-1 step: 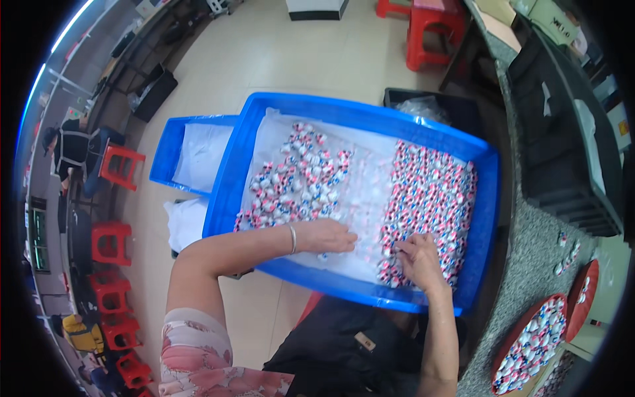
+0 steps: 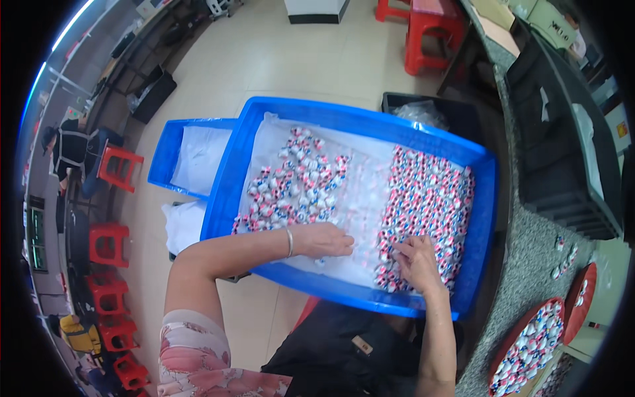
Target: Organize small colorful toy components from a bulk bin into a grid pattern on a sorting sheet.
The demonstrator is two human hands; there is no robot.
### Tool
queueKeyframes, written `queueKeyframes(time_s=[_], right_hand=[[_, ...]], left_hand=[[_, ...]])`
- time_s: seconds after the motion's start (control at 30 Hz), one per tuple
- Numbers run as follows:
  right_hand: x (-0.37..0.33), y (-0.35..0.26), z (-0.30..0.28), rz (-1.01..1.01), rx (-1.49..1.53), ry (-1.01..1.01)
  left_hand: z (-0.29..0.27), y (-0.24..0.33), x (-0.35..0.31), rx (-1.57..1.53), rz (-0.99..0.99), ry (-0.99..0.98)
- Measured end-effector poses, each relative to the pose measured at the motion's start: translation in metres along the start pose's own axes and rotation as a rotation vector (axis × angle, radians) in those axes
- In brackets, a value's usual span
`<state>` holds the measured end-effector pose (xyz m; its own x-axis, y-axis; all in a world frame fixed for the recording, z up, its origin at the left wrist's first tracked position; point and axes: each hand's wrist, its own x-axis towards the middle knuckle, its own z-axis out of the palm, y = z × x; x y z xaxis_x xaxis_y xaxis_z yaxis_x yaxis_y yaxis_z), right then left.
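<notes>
A large blue tray lined with a white sheet lies before me. Loose small white, pink and blue pieces are scattered over its left part. On the right, similar pieces stand packed in close rows. My left hand is over the bare strip beside the loose pieces, palm down with curled fingers; whatever they hold is hidden. My right hand reaches to the left edge of the rows, thumb and fingers pinched together at the pieces. Whether a piece is between those fingertips is too small to tell.
A smaller blue tray with white sheets is at the left. To the right runs a speckled counter bearing a black crate and a red bowl of pieces. Red stools line the left; a person sits beyond.
The whole view has shifted very slightly, with the tray a little lower in it. Both hands keep nearly the same pose and place over the tray.
</notes>
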<state>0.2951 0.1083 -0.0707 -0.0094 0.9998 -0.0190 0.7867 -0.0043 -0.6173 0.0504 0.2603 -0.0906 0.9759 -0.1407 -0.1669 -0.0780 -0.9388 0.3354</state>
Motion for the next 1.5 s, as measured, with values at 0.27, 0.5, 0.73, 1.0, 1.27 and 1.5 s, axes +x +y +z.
queueKeyframes(time_s=[0.27,0.5,0.73,1.0,1.27,1.5], right_hand=[[0.069,0.023,-0.003,-0.116,0.005,0.189],[0.141,0.05,0.003,-0.099,-0.096,0.313],[0.189,0.037,0.01,-0.112,-0.327,0.304],[0.191,0.049,0.016,-0.11,-0.376,0.294],[0.199,0.051,0.02,-0.111,-0.356,0.239],[0.199,0.054,0.011,-0.077,-0.319,0.173]], left_hand=[[-0.026,-0.043,0.025,-0.597,-0.26,0.531],[-0.026,-0.13,0.097,-0.585,-0.498,0.923],[0.001,-0.151,0.117,-0.258,-0.562,1.025],[-0.039,-0.13,0.079,-0.073,-0.722,0.916],[-0.034,-0.13,0.04,0.004,-0.93,0.352],[-0.023,-0.125,0.112,-0.058,-0.661,0.724]])
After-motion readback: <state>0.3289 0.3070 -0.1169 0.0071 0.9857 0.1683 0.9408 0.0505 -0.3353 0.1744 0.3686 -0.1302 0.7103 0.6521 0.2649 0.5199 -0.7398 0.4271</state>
